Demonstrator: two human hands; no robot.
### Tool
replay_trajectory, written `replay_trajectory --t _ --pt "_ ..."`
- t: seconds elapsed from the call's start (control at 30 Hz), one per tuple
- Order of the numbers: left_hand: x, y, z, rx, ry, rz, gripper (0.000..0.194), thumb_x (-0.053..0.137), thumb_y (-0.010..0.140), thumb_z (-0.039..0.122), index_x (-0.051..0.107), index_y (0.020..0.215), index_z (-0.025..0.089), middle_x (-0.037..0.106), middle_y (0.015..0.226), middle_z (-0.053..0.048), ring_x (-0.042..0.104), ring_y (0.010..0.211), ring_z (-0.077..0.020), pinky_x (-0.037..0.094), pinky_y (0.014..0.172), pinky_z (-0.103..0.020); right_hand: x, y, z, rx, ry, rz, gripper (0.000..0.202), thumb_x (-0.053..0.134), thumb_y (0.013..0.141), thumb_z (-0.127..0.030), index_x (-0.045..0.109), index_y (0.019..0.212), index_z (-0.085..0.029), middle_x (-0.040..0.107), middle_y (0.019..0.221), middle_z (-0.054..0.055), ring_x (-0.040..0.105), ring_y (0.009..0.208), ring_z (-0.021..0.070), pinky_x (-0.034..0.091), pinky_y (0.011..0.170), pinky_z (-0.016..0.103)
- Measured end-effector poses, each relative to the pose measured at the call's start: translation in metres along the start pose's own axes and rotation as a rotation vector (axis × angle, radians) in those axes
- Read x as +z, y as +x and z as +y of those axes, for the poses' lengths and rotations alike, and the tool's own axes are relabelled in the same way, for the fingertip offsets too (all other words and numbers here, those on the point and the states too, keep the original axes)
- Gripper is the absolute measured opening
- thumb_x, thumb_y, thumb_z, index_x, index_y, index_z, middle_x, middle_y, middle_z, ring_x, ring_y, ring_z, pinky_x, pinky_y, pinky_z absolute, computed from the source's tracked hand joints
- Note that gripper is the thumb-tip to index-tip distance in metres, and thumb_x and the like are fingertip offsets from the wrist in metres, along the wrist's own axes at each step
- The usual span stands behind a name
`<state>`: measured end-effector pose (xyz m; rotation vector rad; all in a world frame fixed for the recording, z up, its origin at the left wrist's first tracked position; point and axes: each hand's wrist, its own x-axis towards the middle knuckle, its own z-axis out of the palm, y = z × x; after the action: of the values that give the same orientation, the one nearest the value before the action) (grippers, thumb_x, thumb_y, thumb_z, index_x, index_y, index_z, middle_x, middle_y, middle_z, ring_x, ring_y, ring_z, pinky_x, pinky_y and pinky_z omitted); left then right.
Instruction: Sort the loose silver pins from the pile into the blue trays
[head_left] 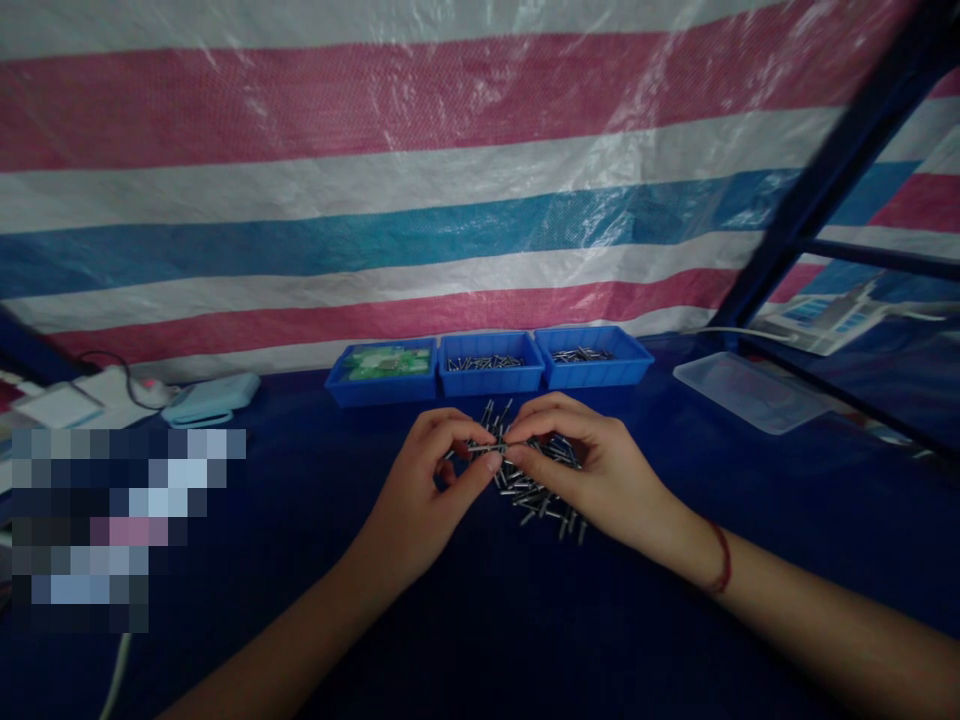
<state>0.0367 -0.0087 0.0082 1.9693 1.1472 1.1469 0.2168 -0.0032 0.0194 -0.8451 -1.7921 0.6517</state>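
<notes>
My left hand and my right hand meet over a loose pile of metal blind rivets on the dark blue table. A single rivet lies level between them, pinched by thumb and fingers on each side. Its right end is hidden by my right fingertips. Several rivets in the pile point in different directions, some partly covered by my right hand.
Behind the pile stand three blue bins: the left bin holds green-and-clear packets, the middle bin and right bin hold rivets. A clear plastic lid lies right. A light-blue case and white power strip sit left.
</notes>
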Motion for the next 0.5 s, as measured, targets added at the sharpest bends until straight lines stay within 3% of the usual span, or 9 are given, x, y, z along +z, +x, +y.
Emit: replay_trajectory --t 0.2,0.37,0.5 --pt "0.0 -0.001 0.003 0.095 0.077 0.081 0.01 0.058 0.082 0.021 0.06 0.091 0.024 0.049 0.104 -0.002 0.055 0.087 -0.0139 0.046 0.065 -0.025 0.001 0.0 0.004 -0.027 -0.003 -0.047 0.008 0.064 0.077 -0.017 0.067 0.082 -0.022 0.062 0.086 0.002 0.061 0.08 0.0141 0.049 0.073 0.031" --pt "0.0 -0.002 0.004 0.115 0.111 0.073 0.008 0.059 0.083 0.025 0.058 0.091 0.023 0.051 0.1 -0.001 0.054 0.084 -0.0138 0.045 0.066 -0.025 0.003 0.0 0.006 -0.047 -0.018 -0.127 0.007 0.061 0.081 -0.018 0.066 0.084 -0.021 0.062 0.087 0.003 0.061 0.081 0.014 0.049 0.072 0.03" --pt "0.001 -0.001 -0.001 0.041 0.206 0.087 0.027 0.056 0.085 0.029 0.05 0.111 0.023 0.054 0.107 -0.004 0.053 0.094 -0.0184 0.046 0.076 -0.032 -0.016 0.012 0.018 -0.099 -0.293 -0.006 0.009 0.055 0.084 -0.021 0.065 0.084 -0.02 0.063 0.087 0.004 0.06 0.082 0.0165 0.049 0.074 0.034"
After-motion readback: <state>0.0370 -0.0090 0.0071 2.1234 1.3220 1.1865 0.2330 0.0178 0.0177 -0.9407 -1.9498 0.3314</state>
